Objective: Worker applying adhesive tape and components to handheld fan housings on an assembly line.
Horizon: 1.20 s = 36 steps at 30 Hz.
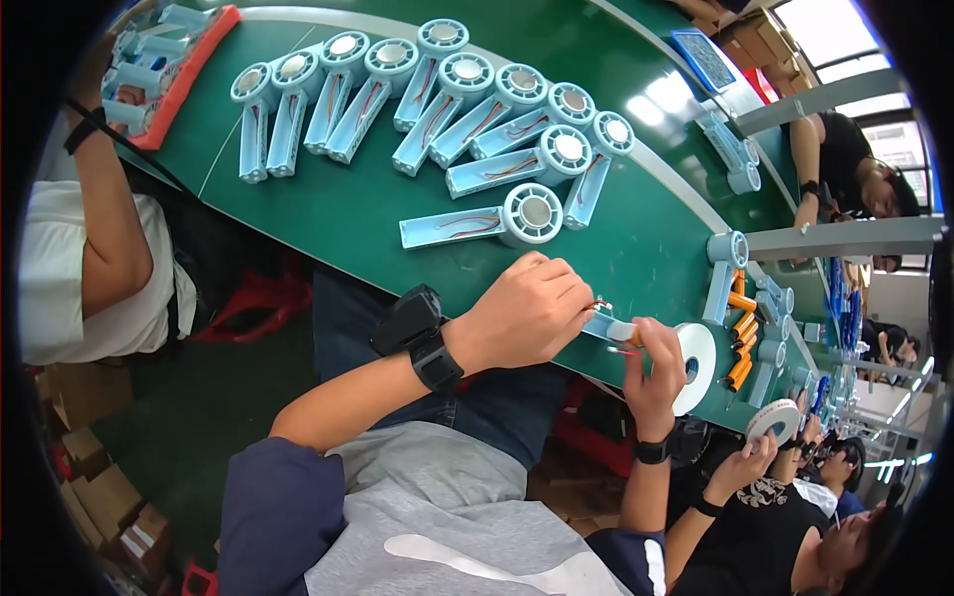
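Note:
My left hand (532, 308) is closed, its fingertips pinching thin dark and red wires (596, 305) with a small white plug. Just below them lies a light-blue fan handle (599, 326), partly hidden by my fingers. My right hand (656, 372) is closed at the handle's right end, thumb and fingers around what looks like an orange battery cell (637, 338), mostly covered. Beside it a small white plug (614, 349) hangs on a red wire. A light-blue handheld fan body (532, 214) with wires in its open handle lies beyond my left hand.
Several similar fan bodies (467, 72) lie in rows on the green table (328, 214). Right of my right hand stands a white tape roll (699, 363); orange battery cells (743, 338) lie farther right. A red-edged tray (189, 79) is far left. People sit on both sides.

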Each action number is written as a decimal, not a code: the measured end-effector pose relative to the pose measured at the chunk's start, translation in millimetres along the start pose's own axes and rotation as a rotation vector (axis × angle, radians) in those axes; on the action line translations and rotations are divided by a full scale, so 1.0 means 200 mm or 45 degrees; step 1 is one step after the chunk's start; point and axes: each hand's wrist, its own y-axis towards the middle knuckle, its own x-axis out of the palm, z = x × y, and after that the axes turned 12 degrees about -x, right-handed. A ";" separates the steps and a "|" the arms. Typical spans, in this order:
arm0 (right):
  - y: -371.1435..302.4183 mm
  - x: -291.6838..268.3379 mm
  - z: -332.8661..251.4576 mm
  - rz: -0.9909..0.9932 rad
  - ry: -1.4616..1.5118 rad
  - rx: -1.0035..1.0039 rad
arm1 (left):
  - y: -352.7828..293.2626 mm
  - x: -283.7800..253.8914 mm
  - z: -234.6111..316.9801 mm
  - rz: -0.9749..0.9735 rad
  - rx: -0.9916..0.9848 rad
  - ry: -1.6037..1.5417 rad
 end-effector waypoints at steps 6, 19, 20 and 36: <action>0.06 -0.02 0.02 -0.374 -0.029 -0.024 | 0.02 0.01 0.00 0.045 -0.041 -0.132; 0.33 -0.12 0.04 -0.940 -0.282 -0.262 | 0.02 0.00 -0.03 -0.019 -0.053 -0.093; 0.35 -0.12 0.04 -0.913 -0.239 -0.263 | 0.01 0.00 -0.02 -0.022 -0.051 -0.096; 0.10 0.09 -0.03 -0.288 -0.234 -0.183 | 0.03 0.02 0.00 -0.014 -0.038 -0.058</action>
